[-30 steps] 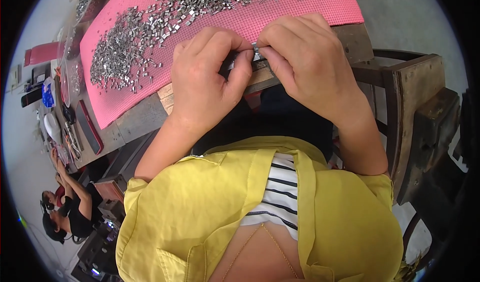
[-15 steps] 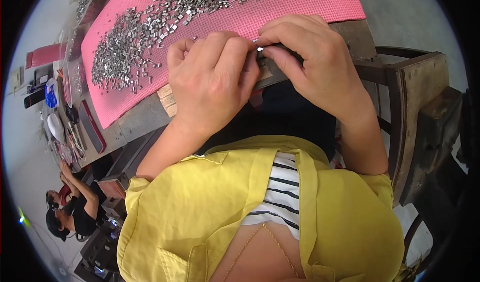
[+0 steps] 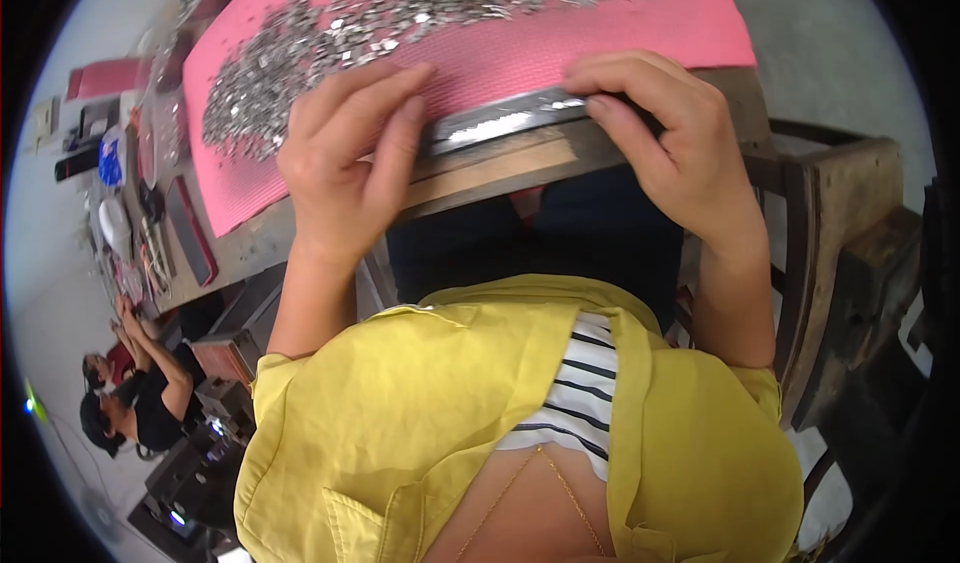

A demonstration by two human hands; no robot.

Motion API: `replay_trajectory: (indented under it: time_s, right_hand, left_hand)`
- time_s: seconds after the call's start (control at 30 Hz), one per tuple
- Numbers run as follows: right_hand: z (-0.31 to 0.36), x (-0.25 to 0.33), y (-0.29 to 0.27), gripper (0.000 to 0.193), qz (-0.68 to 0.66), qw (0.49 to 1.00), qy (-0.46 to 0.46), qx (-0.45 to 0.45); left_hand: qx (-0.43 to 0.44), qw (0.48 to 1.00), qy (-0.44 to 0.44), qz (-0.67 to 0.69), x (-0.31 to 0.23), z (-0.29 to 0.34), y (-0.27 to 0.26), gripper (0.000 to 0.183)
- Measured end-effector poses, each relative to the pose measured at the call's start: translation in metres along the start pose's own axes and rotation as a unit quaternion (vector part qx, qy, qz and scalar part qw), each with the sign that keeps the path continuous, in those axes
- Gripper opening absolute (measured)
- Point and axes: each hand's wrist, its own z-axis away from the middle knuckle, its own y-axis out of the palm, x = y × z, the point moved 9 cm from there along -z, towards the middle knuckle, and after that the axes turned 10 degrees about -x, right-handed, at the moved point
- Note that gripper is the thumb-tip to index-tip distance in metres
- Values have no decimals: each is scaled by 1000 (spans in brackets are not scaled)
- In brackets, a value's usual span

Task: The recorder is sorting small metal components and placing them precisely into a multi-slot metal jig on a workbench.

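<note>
A dark grey metal strip point(image 3: 510, 120) with bright, shiny parts along it lies slantwise at the table's near edge, just in front of the pink mat. Its right end sits between the thumb and fingers of my right hand point(image 3: 672, 128), which is closed on it. At the other end is my left hand point(image 3: 350, 158), thumb and forefinger apart, with nothing visible between them. A heap of small silvery metal pieces point(image 3: 400, 13) is spread over the textured pink mat point(image 3: 500, 68) beyond both hands.
Along the left of the table point(image 3: 245, 248) lie a red-edged dark phone-like object point(image 3: 190, 231), a white rounded object point(image 3: 115, 225) and clear plastic bags point(image 3: 160, 113). A wooden chair point(image 3: 845, 178) stands close on the right. Other people point(image 3: 150, 383) sit at the far left.
My hands have moved apart from their close position, the left going leftward and the right slightly rightward. The metal strip between them now shows. The view has shifted a little.
</note>
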Motion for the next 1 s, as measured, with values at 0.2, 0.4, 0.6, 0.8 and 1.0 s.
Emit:
replay_trajectory:
  time_s: [0.2, 0.4, 0.6, 0.8, 1.0]
  right_hand:
    - [-5, 5, -5, 18, 39, 998, 39, -17]
    - [-33, 33, 27, 20, 111, 993, -37, 14]
    - [-62, 67, 79, 12, 125, 982, -136, 40]
    - [-71, 77, 124, 8, 155, 971, -175, 41]
    - [-70, 74, 149, 2, 215, 960, -178, 36]
  left_hand:
    - [-88, 989, -92, -76, 72, 25, -63, 22]
    - [-77, 986, -99, -112, 86, 54, -80, 18]
    - [-58, 996, -28, -63, 67, 40, -57, 20]
    - [-6, 995, 22, -93, 53, 28, -35, 20]
    - [-53, 987, 9, -150, 59, 26, -40, 14]
